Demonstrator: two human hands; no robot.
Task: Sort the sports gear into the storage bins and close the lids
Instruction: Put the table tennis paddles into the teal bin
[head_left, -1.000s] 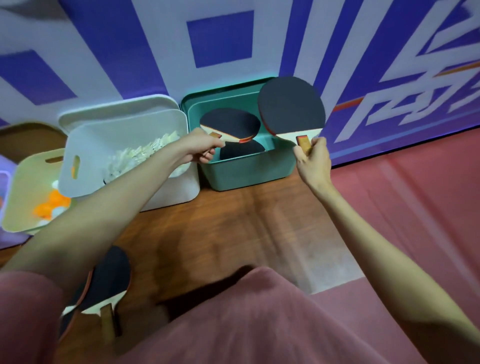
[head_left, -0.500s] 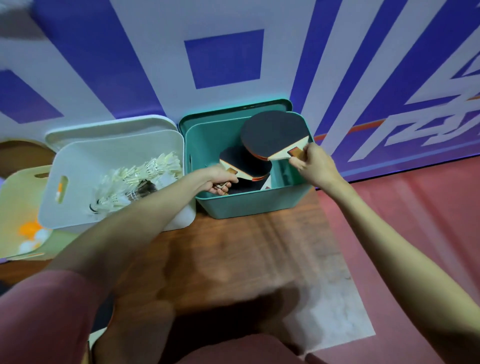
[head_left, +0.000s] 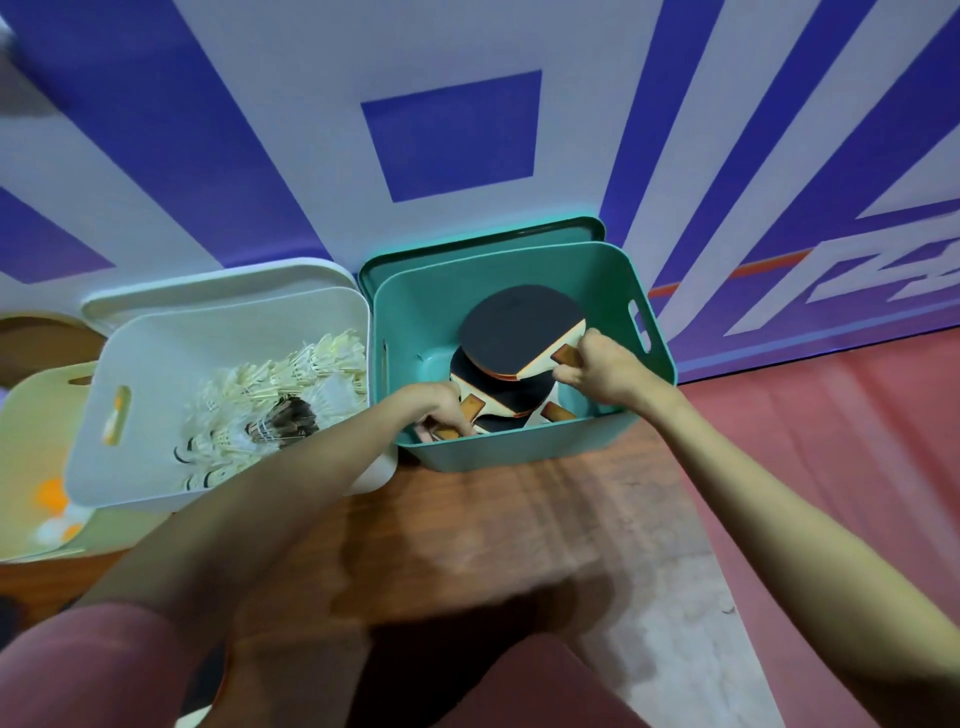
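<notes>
Both hands inside the teal bin (head_left: 524, 457): right hand (head_left: 605, 370) grips the top paddle (head_left: 519, 332), left hand (head_left: 441, 413) grips a lower paddle's handle (head_left: 448, 431); released askew, the stack may block the lid (head_left: 483, 244).

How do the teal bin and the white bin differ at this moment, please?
The teal bin holds table tennis paddles, while the white bin holds shuttlecocks. Both hands reach into the teal bin, the left hand and right hand each gripping a paddle handle; neither reaches into the white bin. Both bins stand open on the wooden table, side by side against the wall.
</notes>
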